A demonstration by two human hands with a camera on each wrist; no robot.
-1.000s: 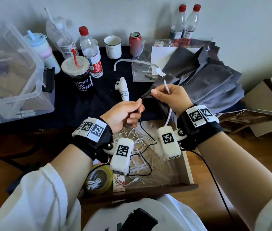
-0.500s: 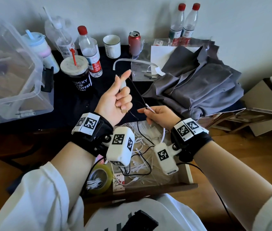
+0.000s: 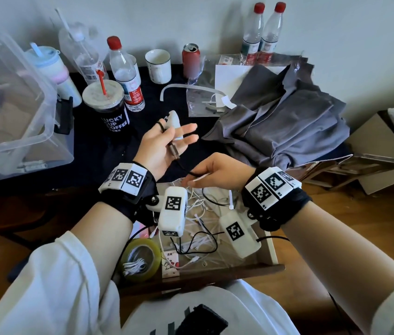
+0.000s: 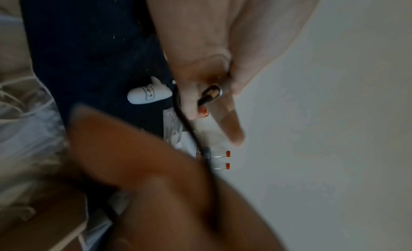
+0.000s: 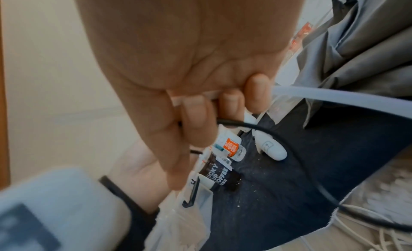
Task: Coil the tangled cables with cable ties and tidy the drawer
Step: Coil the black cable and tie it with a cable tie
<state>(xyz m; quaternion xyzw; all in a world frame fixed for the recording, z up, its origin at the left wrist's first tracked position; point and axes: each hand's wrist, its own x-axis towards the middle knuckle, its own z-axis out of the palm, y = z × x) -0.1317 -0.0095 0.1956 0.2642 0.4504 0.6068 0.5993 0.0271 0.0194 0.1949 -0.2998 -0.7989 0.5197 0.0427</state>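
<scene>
Crowded desk (image 3: 87, 170): bottles (image 3: 126, 76), cloth (image 3: 287, 122) ring both hands; left (image 3: 162, 146) pinches cable (image 3: 179, 163) plug, right (image 3: 217, 170) grips cable and tie (image 3: 200, 178) above drawer (image 3: 272, 247).

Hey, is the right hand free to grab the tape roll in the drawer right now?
Probably not yet: the right hand already pinches the black cable and a white cable tie, and the left forearm crosses above the tape roll.

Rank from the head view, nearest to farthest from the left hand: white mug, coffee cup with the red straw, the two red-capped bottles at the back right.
From the left hand:
1. Coffee cup, just to its left on the dark cloth.
2. White mug, behind it, near the wall.
3. Two red-capped bottles, far back right against the wall.
</scene>
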